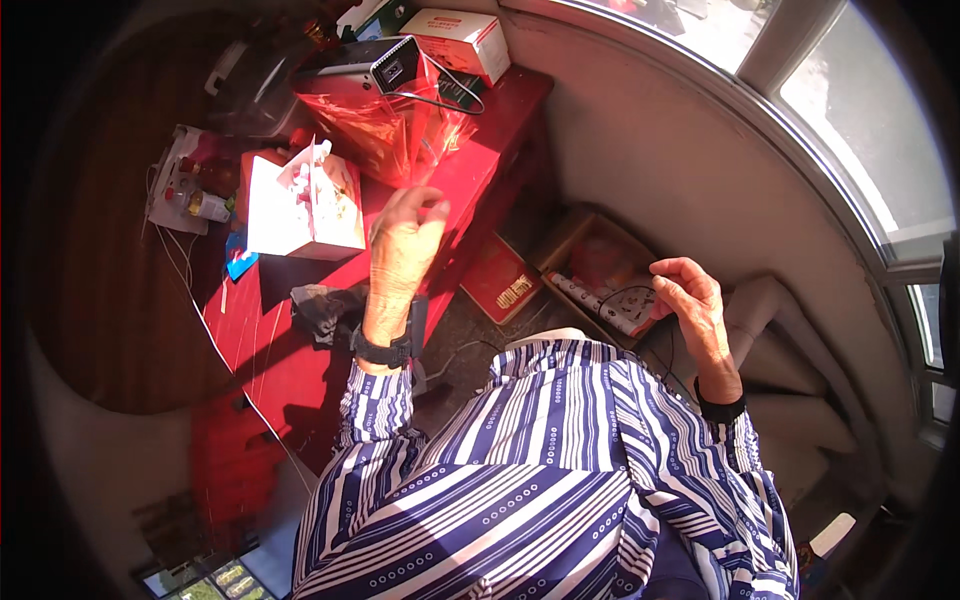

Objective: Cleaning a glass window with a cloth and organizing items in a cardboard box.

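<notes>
My left hand (408,240) is raised over the edge of the red table (470,165), close to a clear red plastic bag (390,130). Its fingers are bent in toward the thumb, and whatever they may hold is too small to see. To the right, my right hand (695,305) hovers beside an open cardboard box (560,240) with its fingers curled. A thin black cable (625,289) loops up to these fingertips and appears pinched there. Inside the box lies a long white strip (600,303) with dark spots.
An open white box (280,215) with crumpled contents stands on the table beside small bottles (208,205). A dark boxy device (365,65) and a white-and-red carton (460,42) sit farther back. Dark cloth (325,312) lies near my left wrist. A red packet (502,280) is on the floor.
</notes>
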Action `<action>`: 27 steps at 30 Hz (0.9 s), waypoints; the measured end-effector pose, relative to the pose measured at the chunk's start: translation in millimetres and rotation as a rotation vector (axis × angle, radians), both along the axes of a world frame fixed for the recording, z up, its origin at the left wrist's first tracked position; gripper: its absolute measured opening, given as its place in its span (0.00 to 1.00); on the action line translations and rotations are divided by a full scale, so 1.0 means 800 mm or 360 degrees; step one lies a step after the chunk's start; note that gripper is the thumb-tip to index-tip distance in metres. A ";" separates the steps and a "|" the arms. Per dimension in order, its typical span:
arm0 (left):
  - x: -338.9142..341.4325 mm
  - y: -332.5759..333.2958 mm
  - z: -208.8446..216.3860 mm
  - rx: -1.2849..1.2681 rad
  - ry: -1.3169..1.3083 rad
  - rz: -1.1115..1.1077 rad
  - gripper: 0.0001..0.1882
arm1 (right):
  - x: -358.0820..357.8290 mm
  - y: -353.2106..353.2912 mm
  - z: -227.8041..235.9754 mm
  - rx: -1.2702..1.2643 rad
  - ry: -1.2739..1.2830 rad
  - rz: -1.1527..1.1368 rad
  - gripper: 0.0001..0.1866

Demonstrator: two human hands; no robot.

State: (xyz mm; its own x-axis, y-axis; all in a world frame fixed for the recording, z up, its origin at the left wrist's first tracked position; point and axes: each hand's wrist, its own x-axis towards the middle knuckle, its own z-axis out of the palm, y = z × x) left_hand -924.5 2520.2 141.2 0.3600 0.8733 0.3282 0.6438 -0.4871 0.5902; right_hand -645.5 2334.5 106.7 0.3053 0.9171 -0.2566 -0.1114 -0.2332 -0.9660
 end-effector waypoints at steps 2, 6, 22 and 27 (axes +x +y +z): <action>0.029 -0.042 -0.052 -0.0292 0.0198 -0.0280 0.10 | -0.018 -0.018 -0.015 -0.0118 0.0068 0.0096 0.09; -0.013 -0.092 -0.101 -0.0562 0.0089 -0.0001 0.09 | -0.038 -0.029 -0.033 -0.0296 0.0224 0.0103 0.08; -0.185 -0.045 -0.090 -0.0847 -0.0672 0.0946 0.32 | -0.038 -0.014 -0.008 -0.0140 -0.0116 0.0400 0.14; -0.072 -0.077 -0.080 -0.1136 -0.0770 0.0364 0.30 | -0.028 -0.033 -0.022 -0.0050 -0.0108 0.0093 0.17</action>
